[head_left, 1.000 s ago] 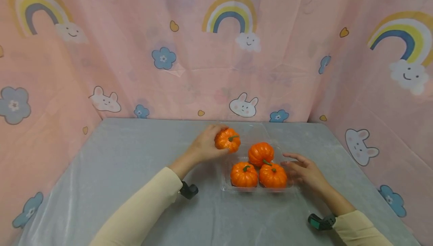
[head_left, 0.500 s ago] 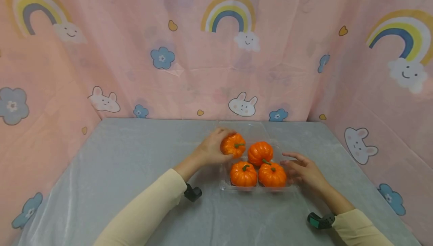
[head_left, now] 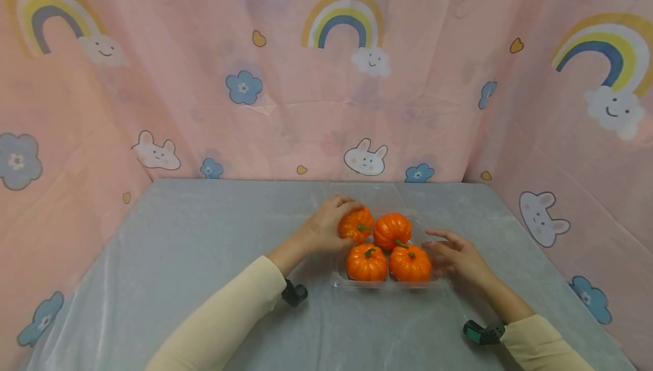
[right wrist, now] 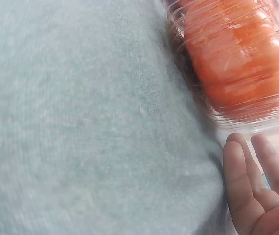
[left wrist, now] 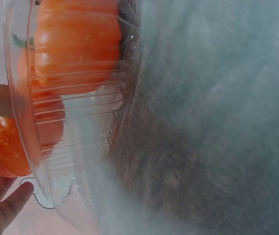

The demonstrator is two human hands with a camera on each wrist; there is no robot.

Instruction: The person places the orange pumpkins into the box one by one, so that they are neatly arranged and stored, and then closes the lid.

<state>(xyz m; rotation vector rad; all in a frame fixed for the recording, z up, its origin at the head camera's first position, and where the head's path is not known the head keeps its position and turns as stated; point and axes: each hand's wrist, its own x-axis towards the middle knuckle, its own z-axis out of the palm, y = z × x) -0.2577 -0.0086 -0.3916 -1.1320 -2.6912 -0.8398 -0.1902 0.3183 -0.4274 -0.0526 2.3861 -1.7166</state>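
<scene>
My left hand (head_left: 326, 228) holds a small orange pumpkin (head_left: 355, 225) at the back left of a clear plastic container (head_left: 338, 280). In the left wrist view this pumpkin (left wrist: 5, 149) is gripped between thumb and fingers, over the container's rim. Three more pumpkins sit inside: one at the back right (head_left: 392, 229), one at the front left (head_left: 367, 263) and one at the front right (head_left: 411, 264). At the container's right side is my right hand (head_left: 461, 259), fingers loosely extended. The right wrist view shows its fingertips (right wrist: 235, 142) by the clear wall.
The container's clear lid (head_left: 374, 194) lies folded back behind it. A grey cloth (head_left: 204, 235) covers the table. Pink printed curtains (head_left: 285, 127) stand along the back and both sides. Each wrist bears a black device, such as the right one (head_left: 483, 332).
My left hand has moved right and toward me with its pumpkin, from the container's back left edge to beside the back right pumpkin. The right hand has stayed in place.
</scene>
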